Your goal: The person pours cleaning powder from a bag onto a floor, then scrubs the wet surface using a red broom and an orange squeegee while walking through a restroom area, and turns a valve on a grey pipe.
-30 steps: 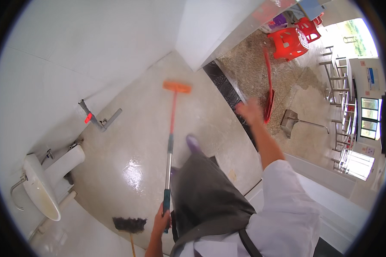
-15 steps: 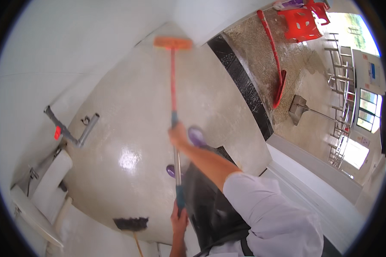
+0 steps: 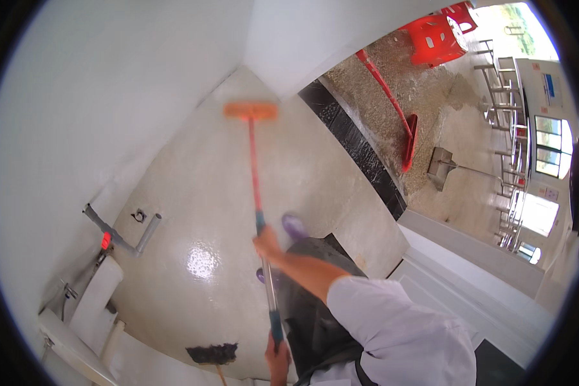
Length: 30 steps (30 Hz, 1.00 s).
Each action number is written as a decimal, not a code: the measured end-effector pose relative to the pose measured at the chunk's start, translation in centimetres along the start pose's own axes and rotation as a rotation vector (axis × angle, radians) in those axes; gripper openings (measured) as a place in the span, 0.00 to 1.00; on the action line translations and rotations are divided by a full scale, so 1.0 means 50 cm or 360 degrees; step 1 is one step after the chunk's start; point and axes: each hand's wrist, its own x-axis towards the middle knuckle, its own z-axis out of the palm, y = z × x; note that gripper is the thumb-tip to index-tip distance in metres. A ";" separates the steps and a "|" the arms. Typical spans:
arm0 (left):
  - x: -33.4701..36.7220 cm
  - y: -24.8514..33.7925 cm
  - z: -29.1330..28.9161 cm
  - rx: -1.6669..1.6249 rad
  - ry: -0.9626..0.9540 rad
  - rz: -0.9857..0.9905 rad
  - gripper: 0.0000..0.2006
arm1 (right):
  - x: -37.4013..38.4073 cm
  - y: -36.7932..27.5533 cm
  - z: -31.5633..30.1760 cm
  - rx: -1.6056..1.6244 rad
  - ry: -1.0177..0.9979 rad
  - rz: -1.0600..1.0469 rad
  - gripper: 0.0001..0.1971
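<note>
I hold a long-handled floor brush with an orange head (image 3: 251, 111) and an orange, grey and teal pole (image 3: 258, 212). My right hand (image 3: 267, 243) grips the pole at its middle, arm stretched across my body. At the pole's lower end, near the bottom edge, my left hand (image 3: 277, 358) is closed around it. The brush head rests on the wet, shiny pale floor (image 3: 199, 212) close to the far corner of the white walls. My purple shoes (image 3: 294, 225) show beside the pole, above my dark trousers.
A white toilet (image 3: 83, 309) and grey pipes (image 3: 119, 231) stand at the left wall. A small dark brush (image 3: 212, 353) lies near the bottom. Beyond the black threshold (image 3: 360, 148), a red shovel (image 3: 399, 122), a metal shovel (image 3: 444, 164) and red stools (image 3: 437, 35) stand on a gritty floor.
My right hand came down from the doorway side and took hold of the pole's middle. The view tilted, and the brush head now lies farther toward the corner.
</note>
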 end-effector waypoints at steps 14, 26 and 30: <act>-0.134 0.002 -0.061 0.0069 -0.0027 0.0046 0.26 | -0.161 0.079 0.029 -0.0387 0.0116 -0.0064 0.05; -0.114 -0.047 -0.381 0.0711 -0.0238 0.0531 0.27 | -0.418 0.184 0.214 0.0508 -0.0271 0.0423 0.28; -0.025 0.030 -0.356 0.0664 -0.0250 0.0427 0.27 | -0.189 0.102 0.188 0.0341 0.0158 0.0127 0.13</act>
